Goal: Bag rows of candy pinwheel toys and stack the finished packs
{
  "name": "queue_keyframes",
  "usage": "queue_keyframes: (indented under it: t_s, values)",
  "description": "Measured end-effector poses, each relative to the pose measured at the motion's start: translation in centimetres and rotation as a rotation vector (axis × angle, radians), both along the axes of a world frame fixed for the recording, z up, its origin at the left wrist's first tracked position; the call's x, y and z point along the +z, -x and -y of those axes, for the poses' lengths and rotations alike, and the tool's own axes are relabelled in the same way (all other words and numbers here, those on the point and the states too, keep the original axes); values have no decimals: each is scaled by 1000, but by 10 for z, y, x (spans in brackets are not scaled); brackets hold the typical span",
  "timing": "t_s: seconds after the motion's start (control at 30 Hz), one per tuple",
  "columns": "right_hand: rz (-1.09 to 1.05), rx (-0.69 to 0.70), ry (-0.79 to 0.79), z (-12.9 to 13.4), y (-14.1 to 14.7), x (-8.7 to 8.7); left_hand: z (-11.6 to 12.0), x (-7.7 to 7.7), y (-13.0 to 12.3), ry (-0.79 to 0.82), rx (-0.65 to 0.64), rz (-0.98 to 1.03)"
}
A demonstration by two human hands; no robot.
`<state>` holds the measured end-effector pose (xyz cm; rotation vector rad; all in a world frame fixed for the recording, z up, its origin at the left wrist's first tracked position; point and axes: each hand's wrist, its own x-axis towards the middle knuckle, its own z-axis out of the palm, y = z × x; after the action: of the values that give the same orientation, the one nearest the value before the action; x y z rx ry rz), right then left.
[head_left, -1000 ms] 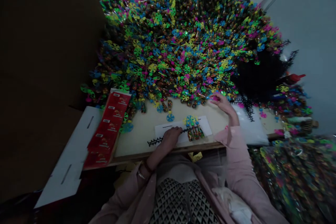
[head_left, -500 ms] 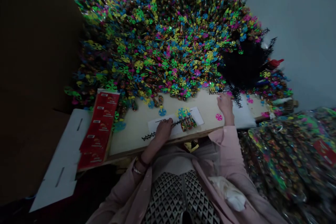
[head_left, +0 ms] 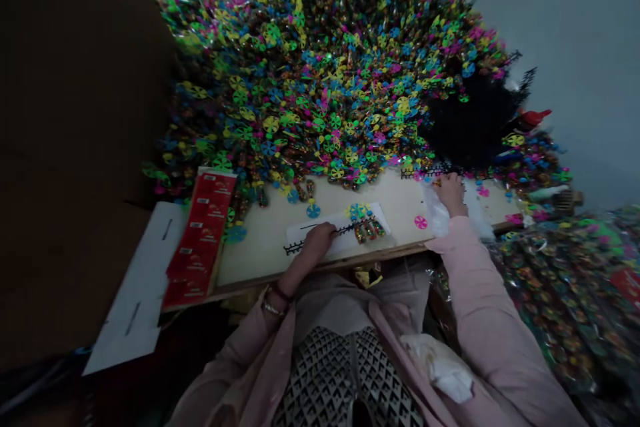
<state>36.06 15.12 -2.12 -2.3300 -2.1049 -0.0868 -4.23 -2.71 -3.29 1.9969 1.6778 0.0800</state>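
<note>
A black plastic comb strip (head_left: 345, 230) is pressed flat on a white paper sheet (head_left: 305, 241) by the left hand (head_left: 317, 238), its fingers (head_left: 327, 230) closed over the strip. Foil-wrapped candy tubes (head_left: 367, 232) with plastic pinwheels lie against the strip's right end. The right hand (head_left: 450, 192) is at the far edge of the wooden surface (head_left: 260, 248), fingers curled; any hold cannot be told. A second black strip (head_left: 425, 172) lies just beside it, below a glossy heap of wrapped pinwheel packs (head_left: 320, 80).

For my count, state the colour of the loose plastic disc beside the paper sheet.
The disc is pink, best in the head view.
</note>
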Motion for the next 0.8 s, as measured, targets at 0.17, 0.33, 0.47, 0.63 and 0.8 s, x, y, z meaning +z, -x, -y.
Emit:
queue_keyframes:
  t_s: [0.17, 0.33, 0.47, 0.63, 0.8]
  values:
    - [-111, 101, -221, 48, 50, 14, -4, -5, -9, -29, -13, 50]
    - [-393, 426, -88, 144, 168, 26, -1, -6, -11, -21, -12, 15]
    - [-240, 460, 43, 189, 238, 8, 0, -6, -12, -36, -28, 5]
    - [-122, 367, 83, 200, 251, -12, -1, -3, -8, -16, -38, -11]
    - [-93, 410, 15, 196, 238, 6, 8, 4, 17, 6, 16, -104]
